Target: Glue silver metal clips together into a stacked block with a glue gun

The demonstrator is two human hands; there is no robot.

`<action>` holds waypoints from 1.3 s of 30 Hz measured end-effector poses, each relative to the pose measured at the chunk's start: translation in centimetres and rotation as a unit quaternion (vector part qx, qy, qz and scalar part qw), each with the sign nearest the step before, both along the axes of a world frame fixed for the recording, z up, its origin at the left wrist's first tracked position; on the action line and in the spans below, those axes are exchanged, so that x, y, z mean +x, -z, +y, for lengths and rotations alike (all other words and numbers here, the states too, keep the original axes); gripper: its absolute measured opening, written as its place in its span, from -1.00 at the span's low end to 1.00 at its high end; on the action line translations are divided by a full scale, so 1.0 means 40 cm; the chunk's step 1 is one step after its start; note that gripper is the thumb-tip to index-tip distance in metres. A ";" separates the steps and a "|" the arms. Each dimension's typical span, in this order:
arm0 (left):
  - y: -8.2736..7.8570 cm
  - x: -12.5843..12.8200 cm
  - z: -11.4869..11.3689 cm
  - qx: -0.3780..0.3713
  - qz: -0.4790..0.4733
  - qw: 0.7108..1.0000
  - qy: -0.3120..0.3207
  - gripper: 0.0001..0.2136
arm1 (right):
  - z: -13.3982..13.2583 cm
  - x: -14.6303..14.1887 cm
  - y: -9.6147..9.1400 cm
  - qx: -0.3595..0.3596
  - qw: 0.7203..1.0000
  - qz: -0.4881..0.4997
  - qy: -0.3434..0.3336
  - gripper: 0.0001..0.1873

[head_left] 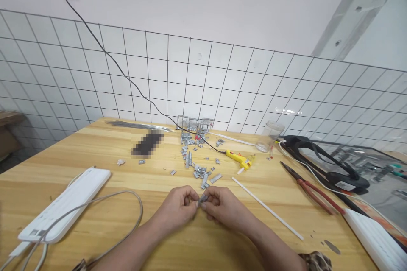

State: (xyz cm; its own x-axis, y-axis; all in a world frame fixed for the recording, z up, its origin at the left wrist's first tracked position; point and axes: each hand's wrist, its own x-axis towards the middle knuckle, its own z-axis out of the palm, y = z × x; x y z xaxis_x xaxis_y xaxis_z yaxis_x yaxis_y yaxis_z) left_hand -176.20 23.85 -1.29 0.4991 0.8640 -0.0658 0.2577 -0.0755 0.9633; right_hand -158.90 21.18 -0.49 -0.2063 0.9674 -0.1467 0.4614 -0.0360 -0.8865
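Both hands meet over the front middle of the wooden table, pinching one small grey metal piece (202, 198) between them. My left hand (180, 204) grips its left end with thumb and bent fingers. On the other end, my right hand (224, 206) is closed in the same way. The fingers cover much of the piece, so its full shape is hidden. Just beyond lies a loose heap of small metal pieces (201, 172), some flat, some bent. Farther back, bent metal frames (193, 124) stand against the wire grid.
A yellow glue gun (239, 159) lies right of the heap, its black cord rising left. Nearby are a white glue stick (267, 207), red-handled pliers (308, 187), a clear cup (269, 136) and a black strap (330, 165). A white power strip (66, 205) and cable occupy the left.
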 end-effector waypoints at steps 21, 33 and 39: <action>0.003 0.013 -0.005 0.017 0.059 0.998 -0.021 -0.93 | -0.011 -0.015 -0.020 0.080 0.986 -0.142 0.036 -0.91; -0.032 -0.022 -0.006 0.192 0.182 0.964 -0.015 -0.82 | -0.017 0.009 -0.029 0.095 0.970 -0.222 -0.031 -0.93; -0.019 -0.020 -0.009 0.226 0.214 0.950 0.001 -0.78 | 0.020 0.032 -0.020 0.198 0.949 -0.243 0.019 -0.85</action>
